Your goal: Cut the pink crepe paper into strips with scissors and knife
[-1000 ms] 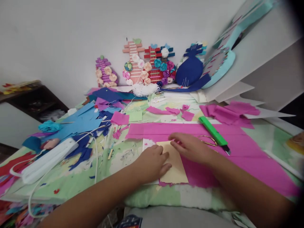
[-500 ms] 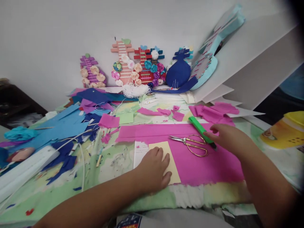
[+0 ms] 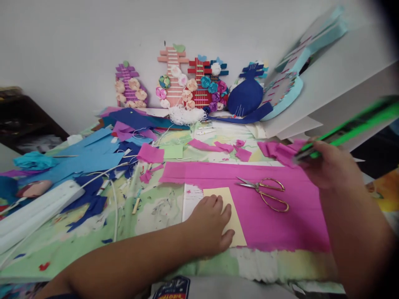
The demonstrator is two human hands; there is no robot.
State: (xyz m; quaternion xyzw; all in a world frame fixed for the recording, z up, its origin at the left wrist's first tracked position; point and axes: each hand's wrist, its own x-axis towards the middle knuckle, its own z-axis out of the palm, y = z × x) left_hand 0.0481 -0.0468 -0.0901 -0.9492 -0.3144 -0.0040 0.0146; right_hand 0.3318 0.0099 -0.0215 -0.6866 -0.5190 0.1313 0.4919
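Observation:
My left hand lies flat with fingers spread on a cream card. That card rests on a large sheet of magenta crepe paper, with a white sheet partly showing beneath. In my right hand, raised above the paper's right side, is a green utility knife, blurred by motion. I cannot see whether its blade is out. Gold-handled scissors lie on the magenta paper between my hands, touched by neither.
Magenta scraps and a light green square lie behind the sheet. On the left are blue paper pieces, a white power strip and its cord. Decorated paper instruments lean against the wall.
My right hand has picked the utility knife up off the magenta paper and lifted it rightward. My left hand still presses on the card. The view has shifted slightly.

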